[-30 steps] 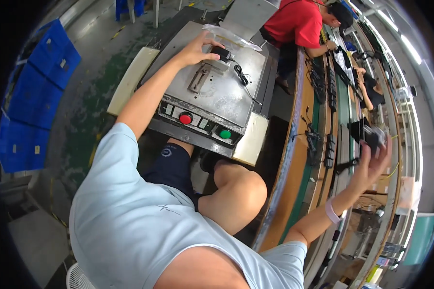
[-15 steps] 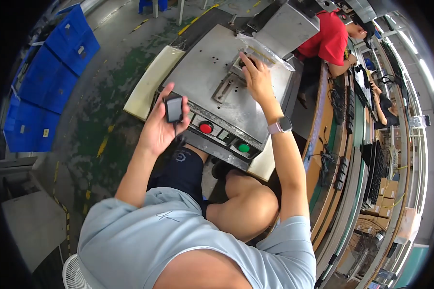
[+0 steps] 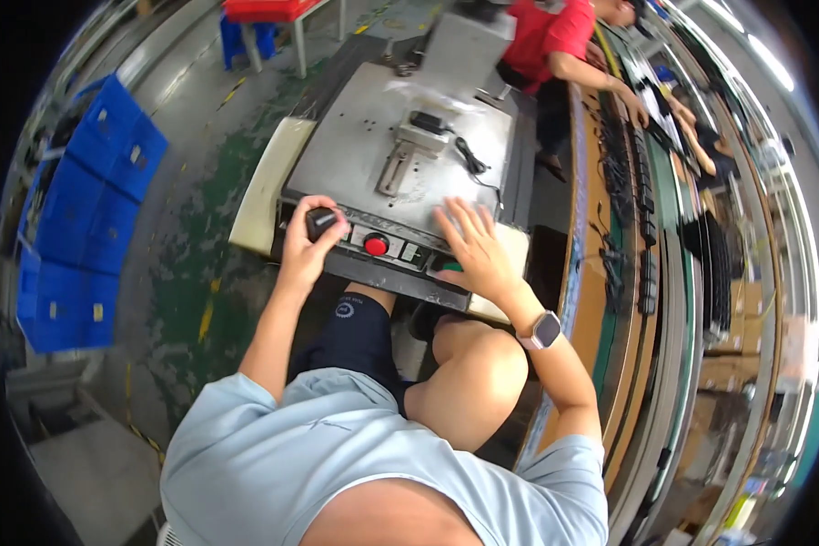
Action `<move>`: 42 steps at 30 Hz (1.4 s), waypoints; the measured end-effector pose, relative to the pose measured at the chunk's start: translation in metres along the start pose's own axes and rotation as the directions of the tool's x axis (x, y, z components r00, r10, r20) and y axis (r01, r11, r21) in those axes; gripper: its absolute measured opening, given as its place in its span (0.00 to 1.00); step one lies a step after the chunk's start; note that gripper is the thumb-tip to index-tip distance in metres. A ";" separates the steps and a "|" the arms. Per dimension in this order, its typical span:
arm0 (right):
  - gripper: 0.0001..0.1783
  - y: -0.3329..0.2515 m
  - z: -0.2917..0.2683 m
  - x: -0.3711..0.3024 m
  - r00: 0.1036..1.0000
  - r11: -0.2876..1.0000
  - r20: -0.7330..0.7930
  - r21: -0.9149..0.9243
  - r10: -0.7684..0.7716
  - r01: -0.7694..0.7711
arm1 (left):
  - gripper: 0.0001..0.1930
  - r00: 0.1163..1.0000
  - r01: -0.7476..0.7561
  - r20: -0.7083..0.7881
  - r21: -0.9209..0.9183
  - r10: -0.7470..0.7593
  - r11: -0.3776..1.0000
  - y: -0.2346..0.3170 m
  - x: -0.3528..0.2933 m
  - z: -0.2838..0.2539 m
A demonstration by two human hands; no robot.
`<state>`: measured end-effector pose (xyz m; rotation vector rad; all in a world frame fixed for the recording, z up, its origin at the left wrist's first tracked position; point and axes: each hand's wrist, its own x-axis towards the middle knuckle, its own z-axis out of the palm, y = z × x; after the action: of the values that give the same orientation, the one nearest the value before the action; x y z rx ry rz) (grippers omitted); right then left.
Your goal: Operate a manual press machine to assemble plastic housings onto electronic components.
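My left hand (image 3: 309, 244) grips a small black power adapter (image 3: 319, 221) at the left front edge of a metal machine (image 3: 337, 150). My right hand (image 3: 478, 250) is open with fingers spread above the machine's front right corner. Its thumb lies over the green button (image 3: 452, 267), which it partly covers; whether it presses cannot be seen. Another black adapter (image 3: 427, 121) rests on the metal fixture (image 3: 419, 138) in the middle of the machine top, its black cable (image 3: 469, 155) trailing to the right. Between my hands is a red button (image 3: 376, 244).
The machine's grey head (image 3: 464, 50) rises behind the fixture. On the right runs a workbench (image 3: 587, 209) with rows of black adapters and cables. A person in a red shirt (image 3: 548, 41) works at its far end. Blue bins (image 3: 86, 218) stand on the left.
My right hand has drawn back from the fixture to the green button. The adapter on the fixture now shows. My left hand has closed around its adapter and turned it. The view has shifted.
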<state>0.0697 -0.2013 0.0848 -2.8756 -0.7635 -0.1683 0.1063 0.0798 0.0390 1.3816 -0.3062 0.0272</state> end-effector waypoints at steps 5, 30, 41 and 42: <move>0.18 -0.026 -0.043 0.010 1.000 0.272 0.007 0.962 0.028 -0.014 | 0.22 0.927 0.015 0.376 -0.048 0.004 0.999 0.080 0.022 0.101; 0.28 -0.052 -0.102 -0.412 -0.114 -0.096 -0.379 0.066 0.918 -0.993 | 0.16 0.575 0.430 0.703 0.177 -0.419 0.885 0.011 -0.029 0.071; 0.29 -0.071 -0.258 -0.276 0.322 0.855 -0.840 0.275 0.436 -0.440 | 0.25 0.941 -0.331 0.168 0.291 0.293 0.897 -0.045 0.193 0.050; 0.31 -0.060 -0.259 -0.261 0.383 0.847 -0.770 0.376 0.511 -0.375 | 0.28 0.911 -0.391 0.294 0.402 0.288 0.828 -0.058 0.210 0.043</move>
<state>-0.2028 -0.3234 0.3073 -2.2382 0.2175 -1.2798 0.3113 -0.0066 0.0377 1.7833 -0.7750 0.2600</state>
